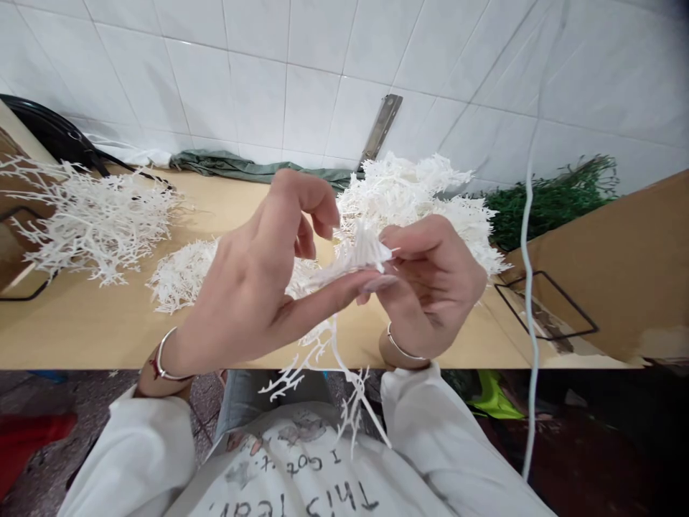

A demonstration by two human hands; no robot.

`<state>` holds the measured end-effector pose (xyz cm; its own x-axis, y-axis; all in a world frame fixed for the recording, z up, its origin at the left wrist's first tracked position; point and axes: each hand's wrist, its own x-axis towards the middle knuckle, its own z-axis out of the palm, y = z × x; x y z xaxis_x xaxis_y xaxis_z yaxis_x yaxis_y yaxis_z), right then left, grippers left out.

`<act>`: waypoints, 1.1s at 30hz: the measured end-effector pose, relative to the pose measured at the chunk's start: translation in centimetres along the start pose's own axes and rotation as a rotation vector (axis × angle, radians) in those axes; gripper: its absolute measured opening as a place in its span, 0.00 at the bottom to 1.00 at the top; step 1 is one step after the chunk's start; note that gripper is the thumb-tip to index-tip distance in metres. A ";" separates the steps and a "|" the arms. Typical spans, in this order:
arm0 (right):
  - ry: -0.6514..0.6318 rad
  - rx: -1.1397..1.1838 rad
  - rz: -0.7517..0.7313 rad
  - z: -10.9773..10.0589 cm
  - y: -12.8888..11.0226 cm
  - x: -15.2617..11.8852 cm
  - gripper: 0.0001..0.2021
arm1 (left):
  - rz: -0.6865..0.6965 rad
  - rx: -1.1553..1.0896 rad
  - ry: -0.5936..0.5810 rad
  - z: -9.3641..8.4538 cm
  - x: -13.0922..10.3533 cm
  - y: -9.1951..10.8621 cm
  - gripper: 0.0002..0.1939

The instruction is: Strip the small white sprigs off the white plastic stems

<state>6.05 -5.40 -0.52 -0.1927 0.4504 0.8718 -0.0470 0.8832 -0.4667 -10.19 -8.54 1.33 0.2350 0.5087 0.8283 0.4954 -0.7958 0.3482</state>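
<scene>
At the centre, my right hand (pixel 436 280) pinches the tip of a white plastic coral-like branch (pixel 363 248) between thumb and fingers. Its narrow tines are bunched close together there. My left hand (pixel 252 266) has its thumb stretched out under this bunch, touching it, while its other fingers are bent and stand apart from the thumb. Below the hands, white forked twigs and a straight stem (pixel 371 416) hang in front of the shirt; how they join the bunch is hidden behind my left thumb.
White branches lie heaped on the tan tabletop (pixel 237 337): a left pile (pixel 102 219), a small pile (pixel 183 276) and a back pile (pixel 414 190). Green plastic foliage (pixel 554 205) is at right. A pale cable (pixel 527 287) hangs down in front. Black wire frames (pixel 549 309) stand at both sides.
</scene>
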 end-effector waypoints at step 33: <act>-0.075 -0.114 -0.052 0.5 -0.4 0.2 0.08 | 0.075 -0.013 0.118 -0.2 0.1 0.5 0.06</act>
<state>5.53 -5.68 -0.24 -0.2661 0.3962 0.8788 0.0520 0.9162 -0.3973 -10.09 -8.93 1.62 0.1709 0.4060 0.8977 0.4688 -0.8349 0.2884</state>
